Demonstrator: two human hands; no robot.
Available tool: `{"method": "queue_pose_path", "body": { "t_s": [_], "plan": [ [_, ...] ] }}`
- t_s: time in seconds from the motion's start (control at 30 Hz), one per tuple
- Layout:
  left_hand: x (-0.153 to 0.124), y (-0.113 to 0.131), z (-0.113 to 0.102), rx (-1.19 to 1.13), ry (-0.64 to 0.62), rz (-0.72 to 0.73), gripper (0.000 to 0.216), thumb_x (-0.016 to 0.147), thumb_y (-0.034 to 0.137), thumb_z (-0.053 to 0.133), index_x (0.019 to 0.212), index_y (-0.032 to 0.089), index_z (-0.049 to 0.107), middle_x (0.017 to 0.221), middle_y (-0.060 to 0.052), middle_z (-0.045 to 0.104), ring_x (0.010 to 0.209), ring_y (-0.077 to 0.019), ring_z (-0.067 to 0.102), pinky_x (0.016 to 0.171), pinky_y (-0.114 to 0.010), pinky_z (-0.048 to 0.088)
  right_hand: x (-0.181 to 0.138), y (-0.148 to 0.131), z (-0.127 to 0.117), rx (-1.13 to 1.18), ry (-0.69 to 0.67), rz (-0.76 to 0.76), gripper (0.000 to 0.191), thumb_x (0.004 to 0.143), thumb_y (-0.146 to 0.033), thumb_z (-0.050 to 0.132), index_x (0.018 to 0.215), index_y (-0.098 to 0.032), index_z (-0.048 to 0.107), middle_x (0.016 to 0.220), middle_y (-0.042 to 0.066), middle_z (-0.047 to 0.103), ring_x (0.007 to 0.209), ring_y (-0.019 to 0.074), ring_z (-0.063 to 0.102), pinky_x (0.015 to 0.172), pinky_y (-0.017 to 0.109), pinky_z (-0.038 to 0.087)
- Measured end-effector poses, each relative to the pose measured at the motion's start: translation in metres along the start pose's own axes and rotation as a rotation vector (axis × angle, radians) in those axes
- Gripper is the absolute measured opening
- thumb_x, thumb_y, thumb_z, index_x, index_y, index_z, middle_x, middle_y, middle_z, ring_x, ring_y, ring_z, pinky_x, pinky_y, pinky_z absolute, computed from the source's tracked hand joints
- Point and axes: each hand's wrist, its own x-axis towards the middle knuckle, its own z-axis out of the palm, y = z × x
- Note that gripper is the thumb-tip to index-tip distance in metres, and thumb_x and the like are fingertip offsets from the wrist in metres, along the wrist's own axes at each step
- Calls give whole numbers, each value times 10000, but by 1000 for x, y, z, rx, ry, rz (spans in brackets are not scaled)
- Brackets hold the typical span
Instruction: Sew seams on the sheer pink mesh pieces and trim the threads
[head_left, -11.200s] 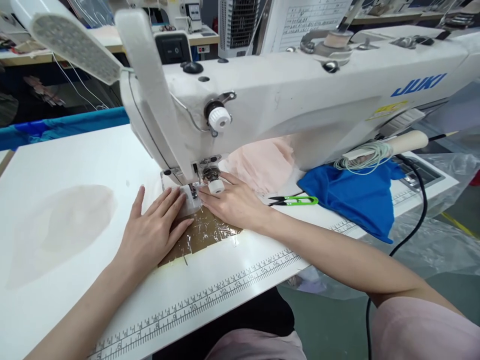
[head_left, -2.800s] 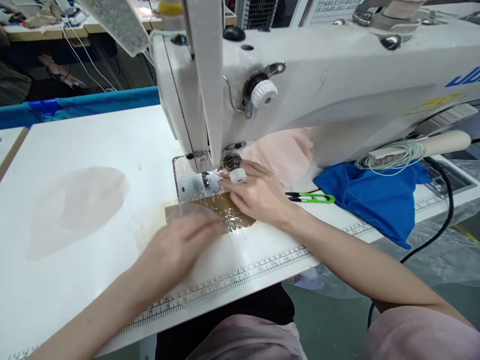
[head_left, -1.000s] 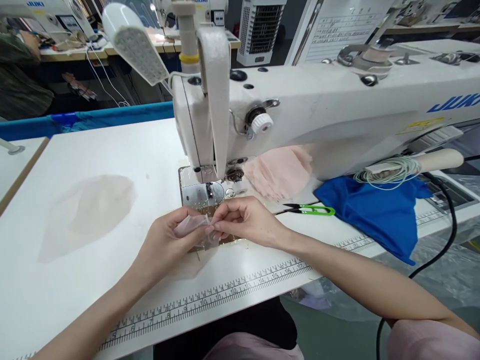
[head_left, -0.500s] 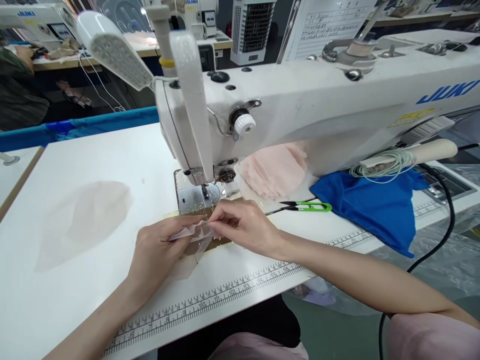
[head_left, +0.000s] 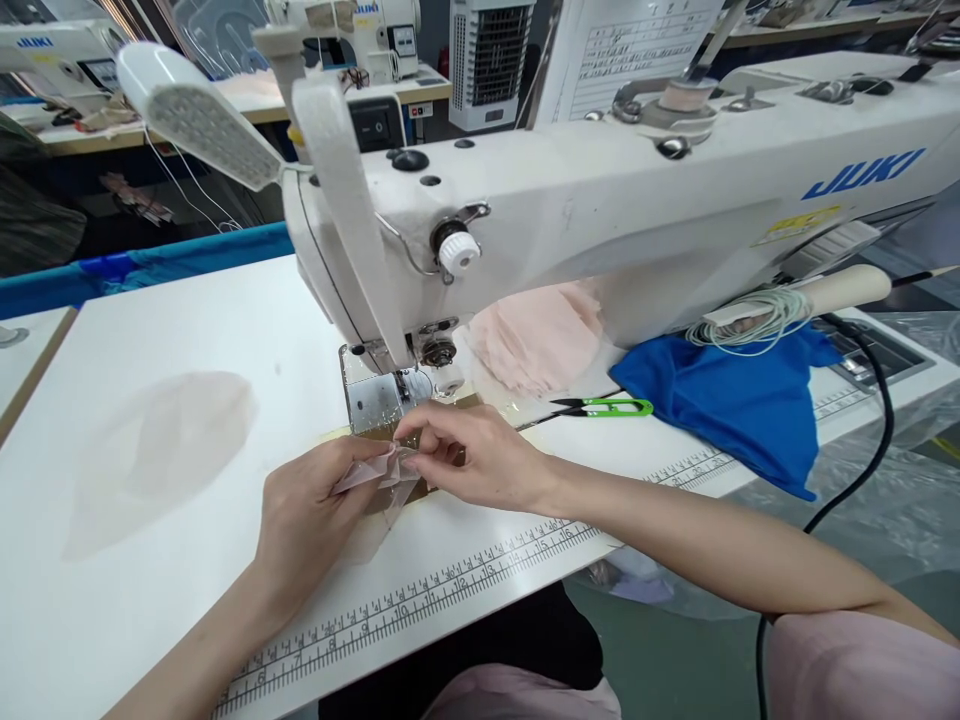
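Note:
My left hand (head_left: pixel 311 515) pinches a small piece of sheer pale fabric (head_left: pixel 375 475) between thumb and fingers. At the fabric's upper edge, the thumb and forefinger of my right hand (head_left: pixel 480 455) grip it, with the other fingers curled. Both hands are just in front of the sewing machine's needle plate (head_left: pixel 371 402), below the presser foot. Part of the fabric hangs down past my left fingers over the table. Thread snippers (head_left: pixel 611 407) with green handles lie right of my right hand.
The white sewing machine (head_left: pixel 540 200) spans the back. Behind the needle lies a stack of pale pink fabric (head_left: pixel 540 335). A blue cloth (head_left: pixel 727 400) rests at right. One sheer piece (head_left: pixel 161 455) lies on the left tabletop. A printed ruler (head_left: pixel 420 605) follows the front edge.
The view has shifted slightly, so the machine appears further left. My right forefinger and thumb have spread a little at the fabric's edge. My left hand keeps its grip.

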Motion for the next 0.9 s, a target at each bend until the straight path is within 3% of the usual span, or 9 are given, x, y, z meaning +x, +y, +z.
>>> {"method": "queue_pose_path", "body": {
  "t_s": [0.2,0.37,0.53,0.63,0.7,0.8,0.9],
  "plan": [
    [-2,5,-1,-75,-9,-91,113,890,234,615,779,233,631,616,84,674,471,-54,571,392,-163,356,-1,3,2,-55,10,-83,139,909,-192,569,1044,-177,592,600,-85,553,533,64,536,538,182,491],
    [0,9,-2,-186,-64,-263,123,849,274,622,733,247,651,520,93,603,407,-64,503,372,-177,346,-2,5,3,-51,43,-130,106,950,-257,558,987,-170,606,599,-69,598,528,62,562,519,171,484],
    [1,9,-2,-229,-110,-332,80,800,262,634,724,251,658,525,89,610,448,-79,532,440,-186,408,-1,4,3,-27,104,-221,124,954,-256,568,927,-161,644,705,-29,682,582,51,618,549,154,509],
    [4,10,-6,-322,-207,-413,115,800,333,651,728,246,667,591,64,664,509,-99,573,495,-204,445,-2,2,1,-79,154,-322,127,959,-225,563,909,-153,655,768,-8,723,618,49,638,560,146,501],
    [7,11,-11,-422,-337,-499,184,801,395,657,706,238,673,628,44,682,549,-111,587,515,-210,452,-4,0,-2,-129,148,-368,136,964,-218,552,901,-157,656,788,-9,735,614,48,629,545,151,478],
    [10,11,-15,-516,-526,-593,256,788,443,667,656,224,666,614,31,663,576,-122,585,529,-215,453,-6,-4,-5,-126,74,-304,148,951,-243,569,860,-166,658,658,-45,677,511,42,536,480,168,402],
    [9,6,-7,-374,-512,-568,307,800,458,638,599,225,632,542,38,615,507,-123,537,467,-226,397,-4,-2,-3,-154,22,-123,148,925,-237,588,822,-165,666,525,-78,539,470,48,466,474,182,349]
  ]
}}
